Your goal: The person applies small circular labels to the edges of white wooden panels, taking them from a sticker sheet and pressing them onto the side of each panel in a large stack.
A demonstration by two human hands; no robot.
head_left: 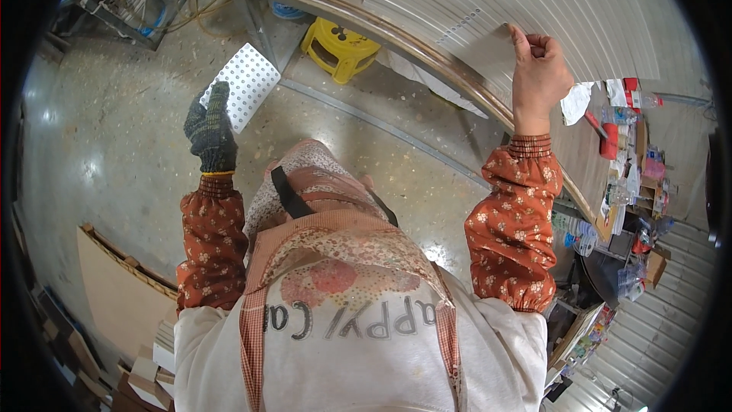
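On the workbench at upper right, our right hand [538, 69] pinches the near edge of a thin grey sheet [488, 49] — thumb on the sheet's face at the edge, the other fingers curled together at its edge, so the grip is clamped on that sheet. It lies on top of a stack of pale ribbed panels [549, 8] that covers the bench, beside a row of small punched holes, just inside the bench's curved wooden edge [427, 53]. Our left hand [209, 128] wears a dark knit glove and hangs free over the concrete floor [99, 130], fingers extended and close together, holding nothing — well apart from the bench. Just beyond it on the floor lies a white perforated panel [245, 84]; we cannot tell whether the glove touches it, it looks to be above it. A yellow plastic stool [340, 47] stands under the bench edge. Both forearms wear rust-coloured floral sleeve covers [512, 229], over a pale sweatshirt with an apron strap. Cluttered small items and a red tool [608, 137] sit on the bench at far right. Brown boards [122, 290] lean at lower left.
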